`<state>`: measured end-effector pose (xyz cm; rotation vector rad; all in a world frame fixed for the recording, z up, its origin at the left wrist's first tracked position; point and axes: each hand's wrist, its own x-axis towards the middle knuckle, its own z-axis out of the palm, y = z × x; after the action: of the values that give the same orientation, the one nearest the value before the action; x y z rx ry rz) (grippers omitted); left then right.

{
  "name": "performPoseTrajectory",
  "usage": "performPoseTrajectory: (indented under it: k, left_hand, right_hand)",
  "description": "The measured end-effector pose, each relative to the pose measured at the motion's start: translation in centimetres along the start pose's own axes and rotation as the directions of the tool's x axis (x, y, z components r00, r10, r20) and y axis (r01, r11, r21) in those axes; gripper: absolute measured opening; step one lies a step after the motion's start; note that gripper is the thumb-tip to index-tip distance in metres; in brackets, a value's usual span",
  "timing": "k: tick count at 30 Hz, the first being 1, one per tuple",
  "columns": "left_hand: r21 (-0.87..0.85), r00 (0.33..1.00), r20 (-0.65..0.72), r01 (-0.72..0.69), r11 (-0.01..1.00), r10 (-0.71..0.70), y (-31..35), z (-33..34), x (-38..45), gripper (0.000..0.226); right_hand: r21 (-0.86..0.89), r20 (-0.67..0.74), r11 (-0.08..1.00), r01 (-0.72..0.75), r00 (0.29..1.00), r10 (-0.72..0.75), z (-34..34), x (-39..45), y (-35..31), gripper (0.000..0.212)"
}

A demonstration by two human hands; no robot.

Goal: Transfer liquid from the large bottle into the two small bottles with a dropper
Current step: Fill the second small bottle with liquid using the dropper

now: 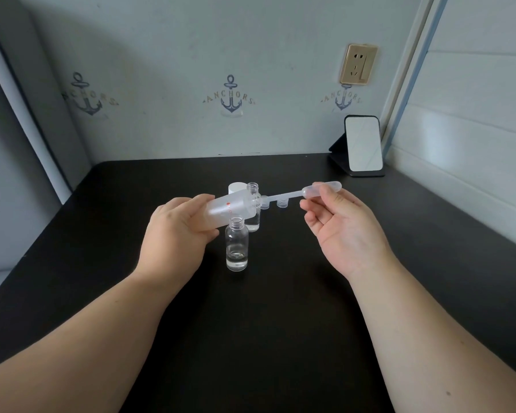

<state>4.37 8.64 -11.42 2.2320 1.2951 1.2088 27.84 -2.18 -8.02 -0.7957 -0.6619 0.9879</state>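
Pale wallpaper printed with anchors backs a black surface that fills the lower view. At two o'clock on that wall sits a gold socket plate, and below it, at the surface's far right corner, a small mirror leans on a dark stand.

Both bare forearms reach in from six o'clock. The left hand, at nine o'clock from the middle, holds the large bottle with its grip curled round the frosted body; the bottle is lifted and tipped so its open neck points toward three o'clock. The right hand, at three o'clock, pinches the bulb of the dropper between thumb and fingertips, palm turned up, the other fingers loosely bent. The dropper lies nearly level, its thin stem running toward nine o'clock, with the tip at the large bottle's mouth; whether it is inside the neck cannot be told.

Just below the large bottle, toward six o'clock, the near small bottle stands upright and uncapped with a little clear liquid in its base. The far small bottle stands upright behind the tipped one, partly hidden, also with liquid at the bottom. A white cap rests at twelve o'clock behind them, and two small clear caps sit under the dropper's stem.
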Motion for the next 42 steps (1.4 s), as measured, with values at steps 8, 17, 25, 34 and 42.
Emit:
performPoseTrajectory:
  k: [8,17,25,34,42]
  left_hand:
    - [0.0,1.0,-0.012,0.006,1.0,-0.006,0.3,-0.4,-0.1,0.057]
    - [-0.072,0.996,-0.057,0.069,0.995,-0.073,0.3,-0.7,-0.1,0.049]
    - [-0.25,0.986,-0.013,0.16,0.955,-0.169,0.6,-0.8,0.0,0.035]
    - [-0.321,0.972,0.035,0.23,0.919,-0.231,1.3,-0.6,-0.1,0.039]
    - [-0.286,0.96,0.076,0.279,0.917,-0.268,1.1,-0.4,0.1,0.042]
  right_hand:
    - [0.157,-0.092,0.987,0.02,0.996,-0.005,-1.1,0.4,-0.2,0.014]
    - [0.287,-0.254,0.952,0.105,0.967,-0.03,-2.1,0.4,-0.8,0.012]
    - [0.319,-0.274,0.942,0.105,0.962,-0.015,-2.3,0.4,-0.8,0.016]
    - [0.299,-0.244,0.951,0.082,0.97,-0.007,-2.1,0.5,-0.7,0.022]
    - [0.268,-0.233,0.96,0.077,0.973,-0.013,-2.3,0.7,-0.5,0.017]
